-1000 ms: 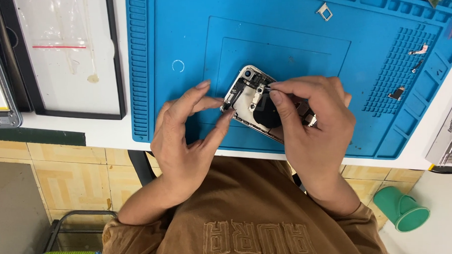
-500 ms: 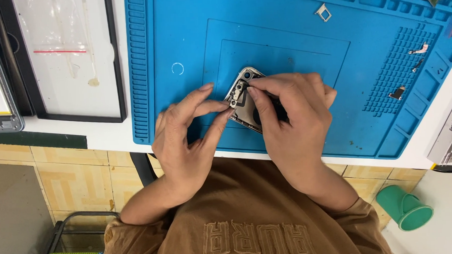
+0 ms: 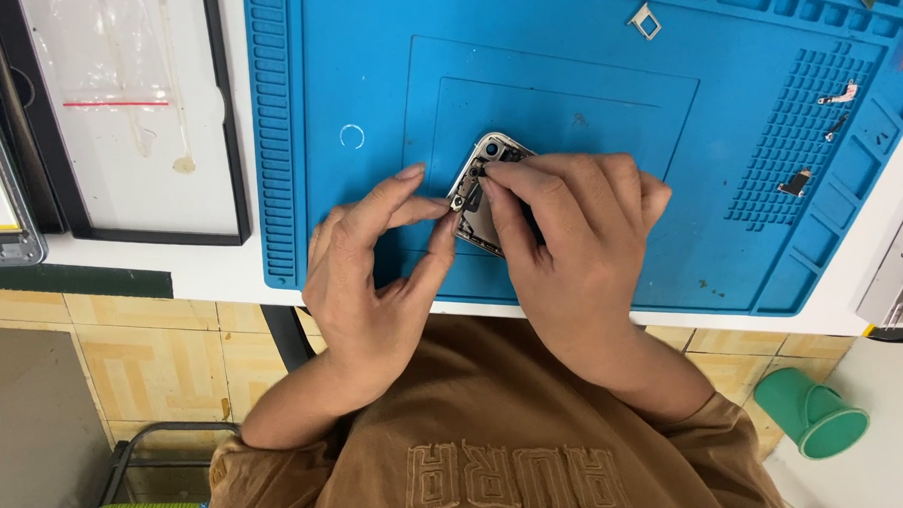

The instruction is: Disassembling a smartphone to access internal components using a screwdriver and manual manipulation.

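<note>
1. Head view: the opened phone (image 3: 480, 198) lies mid-mat (image 3: 585, 69), near the front edge.
2. Left hand (image 3: 372, 277) pinches the phone's left edge between thumb and forefinger, fingers narrow.
3. Right hand (image 3: 571, 230) curls over the body, fingertips (image 3: 499, 177) pressed on inner parts; whether they grip anything cannot be told.
4. Done well, the left hand likely braces firmly while the right works lightly, clear of loose screws (image 3: 841, 95) at right.

A green cup (image 3: 810, 413) stands on the floor beside a black-framed tray (image 3: 131, 115).

The right hand (image 3: 571, 250) hides most of the opened phone (image 3: 481, 188).
</note>
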